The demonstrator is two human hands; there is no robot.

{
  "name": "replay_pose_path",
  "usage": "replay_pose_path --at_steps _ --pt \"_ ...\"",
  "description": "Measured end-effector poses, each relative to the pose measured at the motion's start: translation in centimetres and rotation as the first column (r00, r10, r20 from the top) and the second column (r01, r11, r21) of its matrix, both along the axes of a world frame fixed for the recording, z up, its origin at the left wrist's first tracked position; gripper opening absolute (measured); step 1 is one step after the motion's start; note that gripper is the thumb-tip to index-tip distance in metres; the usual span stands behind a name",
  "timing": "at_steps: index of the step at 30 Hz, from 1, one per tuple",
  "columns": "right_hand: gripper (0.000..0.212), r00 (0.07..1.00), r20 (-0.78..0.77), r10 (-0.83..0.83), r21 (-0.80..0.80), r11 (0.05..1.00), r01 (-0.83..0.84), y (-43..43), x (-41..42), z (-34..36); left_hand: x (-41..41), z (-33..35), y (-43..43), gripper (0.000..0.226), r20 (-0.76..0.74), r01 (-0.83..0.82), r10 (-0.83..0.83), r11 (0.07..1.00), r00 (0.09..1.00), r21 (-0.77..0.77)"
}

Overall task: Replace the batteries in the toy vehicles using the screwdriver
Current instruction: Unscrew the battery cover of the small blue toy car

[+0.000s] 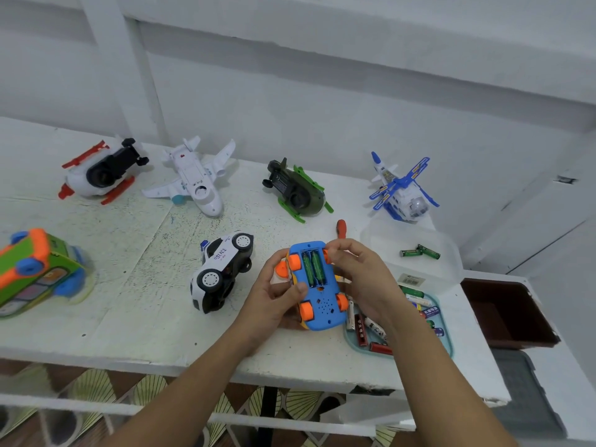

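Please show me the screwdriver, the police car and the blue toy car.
screwdriver [341,229]: head view, on its orange handle.
police car [222,258]: head view, on its white side.
blue toy car [323,304]: head view, on its blue underside.

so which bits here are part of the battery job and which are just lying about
In use: blue toy car, green batteries in its open bay, battery tray, screwdriver.
Lying about: police car, white plane, blue aircraft, red helicopter, green helicopter, green bus.
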State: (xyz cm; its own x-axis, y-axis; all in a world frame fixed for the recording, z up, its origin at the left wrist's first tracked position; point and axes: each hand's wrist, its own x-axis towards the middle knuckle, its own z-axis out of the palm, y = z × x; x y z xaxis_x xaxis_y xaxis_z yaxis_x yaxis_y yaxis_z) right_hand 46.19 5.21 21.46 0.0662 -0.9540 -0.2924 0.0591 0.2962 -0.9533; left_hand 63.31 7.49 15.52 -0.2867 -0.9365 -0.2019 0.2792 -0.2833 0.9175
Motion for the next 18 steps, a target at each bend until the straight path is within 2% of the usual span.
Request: replay_pose_path --at_steps 2,4,5,6,7,9,11,13,14,16,18 --pt "0.012 0.998 0.055 -0.017 0.068 0.998 0.013 -0.4 -0.4 0.0 0.0 0.0 0.0 0.057 -0.004 -0.012 0.012 1.000 1.000 0.004" --pt "0.012 0.998 0.029 -0.060 0.087 0.995 0.057 -0.9 -0.5 -0.1 0.1 0.0 0.1 0.058 -0.010 -0.039 0.039 0.999 0.999 0.008" --pt "0.012 0.996 -0.057 -0.073 0.060 0.995 0.077 -1.2 -0.4 -0.4 0.1 0.0 0.2 0.059 -0.016 -0.051 0.052 0.999 0.999 0.007" --pt "0.011 0.972 -0.224 -0.075 0.003 0.997 0.077 -1.5 -0.5 -0.8 0.1 0.0 0.3 0.059 -0.022 -0.063 0.063 0.998 0.998 0.007" --pt "0.012 0.900 -0.430 -0.074 -0.067 0.996 0.050 -1.9 -0.5 -1.1 0.1 0.0 0.5 0.059 -0.028 -0.073 0.073 0.997 0.997 0.006" --pt "0.016 0.637 -0.768 -0.064 -0.145 0.987 -0.076 -2.5 -0.3 -1.7 0.2 0.1 0.9 0.057 -0.035 -0.088 0.088 0.996 0.995 0.008" --pt "0.019 0.396 -0.918 -0.004 -0.085 0.979 -0.186 -2.8 0.3 -2.2 0.3 0.2 1.2 0.057 -0.038 -0.099 0.100 0.995 0.994 0.019" --pt "0.008 0.237 -0.970 0.057 0.003 0.975 -0.222 -3.0 1.1 -2.6 0.4 0.3 1.3 0.059 -0.038 -0.103 0.104 0.994 0.994 0.033" --pt "0.016 0.197 -0.978 0.066 0.024 0.978 -0.209 -3.0 1.3 -2.8 0.5 0.2 1.4 0.059 -0.040 -0.100 0.102 0.994 0.994 0.044" --pt "0.027 0.198 -0.977 0.084 0.047 0.981 -0.186 -3.1 1.5 -3.2 0.8 0.3 1.5 0.059 -0.046 -0.085 0.088 0.994 0.995 0.062" --pt "0.009 0.243 -0.969 0.054 0.010 0.984 -0.178 -3.0 1.3 -3.1 1.1 0.3 1.5 0.058 -0.054 -0.076 0.080 0.994 0.995 0.078"
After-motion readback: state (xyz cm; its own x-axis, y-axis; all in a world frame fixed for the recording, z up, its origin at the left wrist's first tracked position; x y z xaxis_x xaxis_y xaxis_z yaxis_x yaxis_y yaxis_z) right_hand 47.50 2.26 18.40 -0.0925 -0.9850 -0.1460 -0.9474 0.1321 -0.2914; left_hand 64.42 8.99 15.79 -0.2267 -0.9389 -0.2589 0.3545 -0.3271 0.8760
